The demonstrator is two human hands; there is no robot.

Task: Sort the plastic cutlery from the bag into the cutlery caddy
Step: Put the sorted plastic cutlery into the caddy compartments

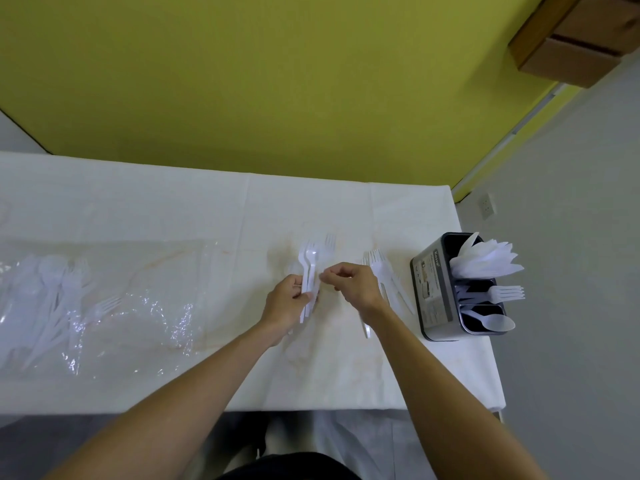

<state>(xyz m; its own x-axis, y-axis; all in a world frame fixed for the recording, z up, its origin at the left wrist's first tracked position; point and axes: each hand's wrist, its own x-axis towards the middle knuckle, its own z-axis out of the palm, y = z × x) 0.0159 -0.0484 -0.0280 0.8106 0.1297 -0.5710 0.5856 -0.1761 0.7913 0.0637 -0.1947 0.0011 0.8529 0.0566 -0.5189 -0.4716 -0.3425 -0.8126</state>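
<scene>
Bag (104, 306) far left, cutlery inside. Left hand (289, 299) grips a mixed bundle (311, 268); right hand (356, 285) pinches its edge. Loose forks (384, 275) lie near the caddy (433, 292). Risk: nested white pieces get mis-sorted.
</scene>
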